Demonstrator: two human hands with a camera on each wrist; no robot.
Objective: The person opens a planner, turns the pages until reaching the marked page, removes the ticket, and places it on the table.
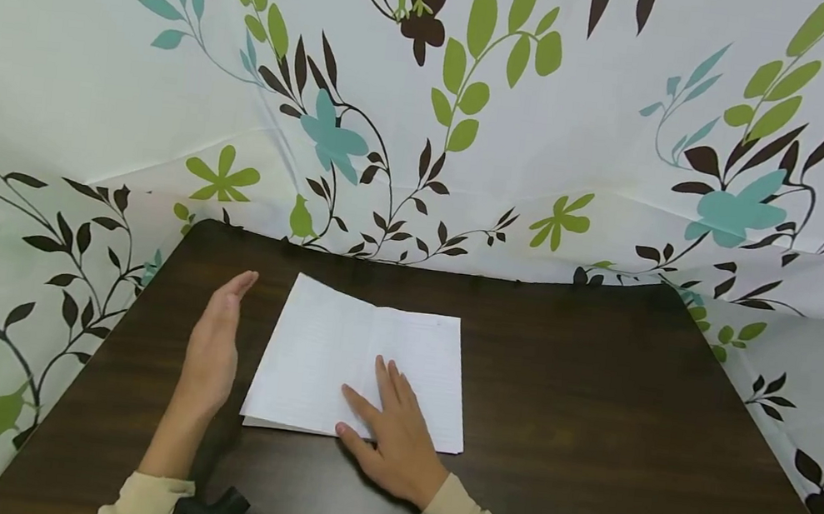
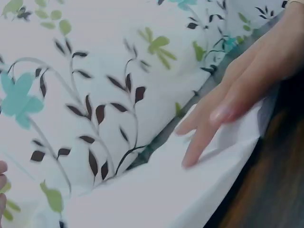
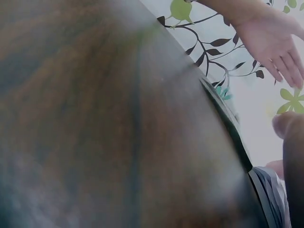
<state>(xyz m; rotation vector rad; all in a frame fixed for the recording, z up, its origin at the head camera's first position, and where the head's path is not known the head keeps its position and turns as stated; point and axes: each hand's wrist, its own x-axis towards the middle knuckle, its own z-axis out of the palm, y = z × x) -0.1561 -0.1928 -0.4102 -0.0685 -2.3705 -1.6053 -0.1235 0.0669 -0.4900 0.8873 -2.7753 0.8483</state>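
A white notebook with lined pages [image 1: 310, 364] lies spread on the dark table, its fold running down the middle. My right hand [image 1: 400, 440] rests on the lower part of the right page near the fold, fingers spread and fairly straight. To the left of the notebook, my left hand [image 1: 212, 349] is held apart from it, edge-on with straight fingers and nothing in it. The left wrist view shows the right hand's fingers [image 2: 192, 147] over the white paper. In the right wrist view the left hand's palm [image 3: 268, 45] faces the camera, and the page edges [image 3: 268, 190] appear at the lower right.
The dark wooden table [image 1: 577, 408] extends to the right of the notebook. A white cloth with printed leaves and birds [image 1: 621, 128] hangs behind the table and along its sides. Dark wrist-worn devices [image 1: 207, 512] sit near the front, below the hands.
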